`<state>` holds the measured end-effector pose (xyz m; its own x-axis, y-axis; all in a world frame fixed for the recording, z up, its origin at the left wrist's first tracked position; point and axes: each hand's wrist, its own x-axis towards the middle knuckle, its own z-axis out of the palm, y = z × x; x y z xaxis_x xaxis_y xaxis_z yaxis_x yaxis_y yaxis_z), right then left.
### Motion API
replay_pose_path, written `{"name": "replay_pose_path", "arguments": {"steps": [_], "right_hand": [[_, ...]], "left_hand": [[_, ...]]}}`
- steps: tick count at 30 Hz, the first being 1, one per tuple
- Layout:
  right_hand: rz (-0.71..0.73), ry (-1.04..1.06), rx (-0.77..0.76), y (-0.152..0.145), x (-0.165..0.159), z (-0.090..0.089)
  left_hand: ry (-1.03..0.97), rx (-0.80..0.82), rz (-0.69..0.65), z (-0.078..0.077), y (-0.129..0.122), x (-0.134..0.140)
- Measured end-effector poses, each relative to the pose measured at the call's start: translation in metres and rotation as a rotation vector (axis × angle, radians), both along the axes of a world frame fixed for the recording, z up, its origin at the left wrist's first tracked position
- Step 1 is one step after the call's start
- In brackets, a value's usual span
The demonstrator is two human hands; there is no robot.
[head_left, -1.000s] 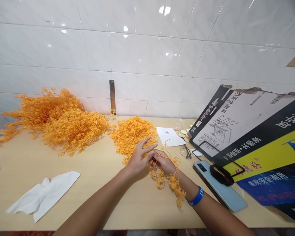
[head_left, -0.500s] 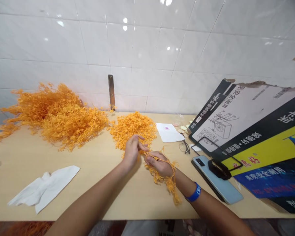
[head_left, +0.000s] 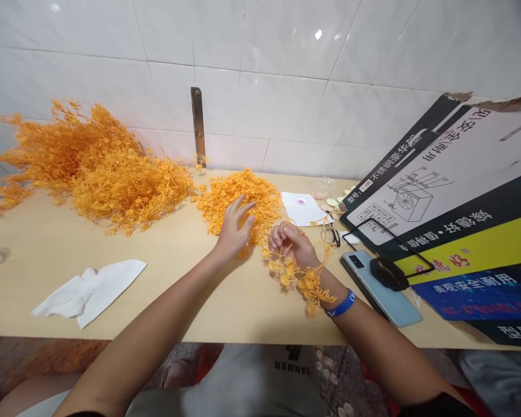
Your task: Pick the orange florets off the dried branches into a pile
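My left hand (head_left: 234,230) is open, fingers apart, at the front edge of a heap of small orange dried flower heads (head_left: 238,197); no stem shows in it. To its right, my right hand (head_left: 296,243) has its fingers curled round a sprig of orange dried flowers (head_left: 310,286). The sprig's stems hang below the palm and over the wrist, beside a blue wristband (head_left: 342,303). At the left lies a large bunch of orange dried flowers (head_left: 121,182) with branching stems.
A crumpled white tissue (head_left: 91,292) lies front left. Behind my right hand are a white paper (head_left: 301,209) with a purple mark and eyeglasses (head_left: 331,231). A light blue phone (head_left: 386,289) lies by a printed cardboard box (head_left: 443,220). The tiled wall (head_left: 260,104) bounds the back.
My left hand has moved away from my right, its fingers now spread. My right hand has turned over, the sprig still in it. The camera view has tilted down.
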<state>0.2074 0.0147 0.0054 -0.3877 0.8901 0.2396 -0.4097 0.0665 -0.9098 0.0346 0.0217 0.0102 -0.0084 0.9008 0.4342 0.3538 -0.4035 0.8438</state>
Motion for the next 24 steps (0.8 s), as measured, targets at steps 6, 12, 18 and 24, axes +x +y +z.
{"name": "replay_pose_path", "arguments": {"steps": [6, 12, 18, 24], "right_hand": [[-0.142, 0.026, 0.029, 0.001, 0.002, 0.007], [-0.168, 0.145, -0.014, 0.001, 0.002, 0.008], [-0.259, 0.065, -0.112, 0.004, 0.002, 0.004], [-0.105, -0.125, -0.135, 0.005, -0.003, -0.008]], "left_hand": [[0.154, -0.043, -0.140, -0.005, 0.000, 0.000], [0.154, -0.117, -0.383, -0.011, -0.001, 0.005], [-0.101, -0.065, -0.301, -0.003, 0.001, 0.003], [-0.088, -0.010, -0.340, 0.002, -0.004, 0.006]]}}
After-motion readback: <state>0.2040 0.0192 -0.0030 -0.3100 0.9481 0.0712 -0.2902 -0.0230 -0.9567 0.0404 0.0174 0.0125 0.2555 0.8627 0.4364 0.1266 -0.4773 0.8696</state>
